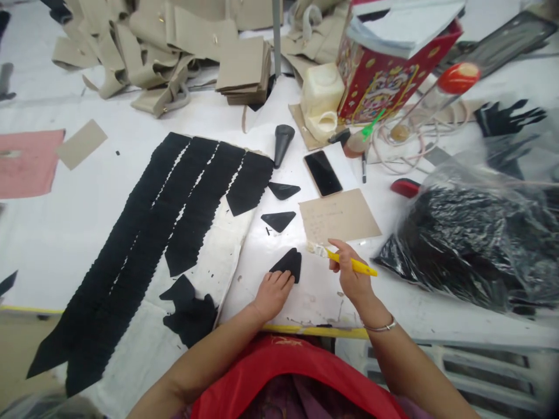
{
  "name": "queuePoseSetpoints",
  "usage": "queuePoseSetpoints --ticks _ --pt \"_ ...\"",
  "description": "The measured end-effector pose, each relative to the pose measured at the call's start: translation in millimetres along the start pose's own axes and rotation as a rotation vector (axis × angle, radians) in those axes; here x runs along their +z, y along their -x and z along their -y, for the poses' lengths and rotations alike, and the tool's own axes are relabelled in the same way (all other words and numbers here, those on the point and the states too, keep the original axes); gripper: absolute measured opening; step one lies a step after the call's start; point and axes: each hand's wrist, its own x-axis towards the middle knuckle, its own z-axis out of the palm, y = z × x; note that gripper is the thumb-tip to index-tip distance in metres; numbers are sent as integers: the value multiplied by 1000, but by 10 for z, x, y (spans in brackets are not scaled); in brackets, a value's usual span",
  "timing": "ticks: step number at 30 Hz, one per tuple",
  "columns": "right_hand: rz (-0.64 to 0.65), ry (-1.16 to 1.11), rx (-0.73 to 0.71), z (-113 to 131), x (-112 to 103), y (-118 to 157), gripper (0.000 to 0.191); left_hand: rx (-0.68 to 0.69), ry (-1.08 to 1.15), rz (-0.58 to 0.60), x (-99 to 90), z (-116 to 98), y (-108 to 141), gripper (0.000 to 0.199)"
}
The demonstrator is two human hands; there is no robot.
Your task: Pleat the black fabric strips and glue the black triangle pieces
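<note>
My right hand point(353, 271) grips a brush with a yellow handle point(363, 267); its pale bristles point(315, 249) point left over the lower edge of a beige card with writing point(340, 215). Fingers of my left hand point(275, 292) press on a small black piece point(289, 263) lying on the white table, and part of that piece is hidden under them. Farther up lie two black triangular pieces, one point(278, 221) above the other point(285, 190). To the left, overlapping rows of black pieces point(144, 215) cover a white sheet, with a loose black cluster point(192, 314) near my left forearm.
A phone point(324, 173), a dark cone-shaped object point(283, 144) and a cream plastic container point(322, 96) stand or lie ahead. At right is a clear bag of black material point(476, 238). A red box point(379, 75) and beige pieces point(174, 52) fill the back.
</note>
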Motion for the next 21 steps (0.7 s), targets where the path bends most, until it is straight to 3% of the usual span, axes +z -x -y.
queuePoseSetpoints --ticks 4,9,14,21 --pt "29 -213 147 64 7 -39 39 109 -42 34 -14 226 -52 29" --pt "66 -149 296 152 111 14 32 162 -41 41 -65 394 -19 32" --pt "135 80 78 138 377 105 23 104 -33 -6 44 196 105 38" --pt "234 118 -130 160 826 54 19 15 -24 -28 173 94 144 36"
